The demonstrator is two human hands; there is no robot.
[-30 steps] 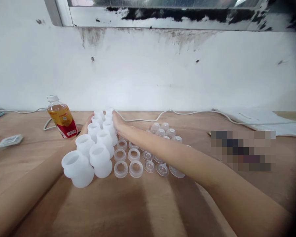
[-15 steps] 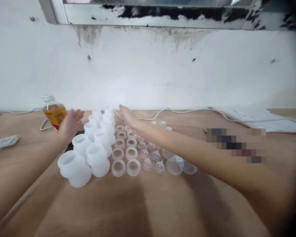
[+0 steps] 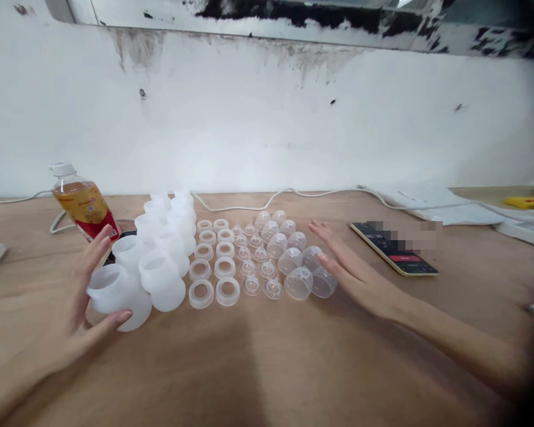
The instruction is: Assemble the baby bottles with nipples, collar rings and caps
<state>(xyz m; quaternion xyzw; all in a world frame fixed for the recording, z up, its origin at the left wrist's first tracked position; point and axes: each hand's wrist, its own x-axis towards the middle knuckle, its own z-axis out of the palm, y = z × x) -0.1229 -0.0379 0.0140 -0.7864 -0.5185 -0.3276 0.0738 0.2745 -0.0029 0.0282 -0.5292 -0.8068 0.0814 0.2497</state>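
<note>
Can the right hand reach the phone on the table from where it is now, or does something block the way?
Probably yes. The right hand lies open beside the clear domed caps, and the phone lies just to its right on bare table, with nothing between them.

Left hand (image 3: 86, 296) open, fingers spread, palm inward; right hand (image 3: 351, 270) flat, palm down.

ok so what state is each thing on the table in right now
left hand: open, cupped around the nearest jar
jars: upright, open-topped, two rows
rings: flat, two rows
domes: lying tilted, in rows
right hand: open, flat beside the domes
bottle: capped, leaning
phone: screen lit, face up
</note>
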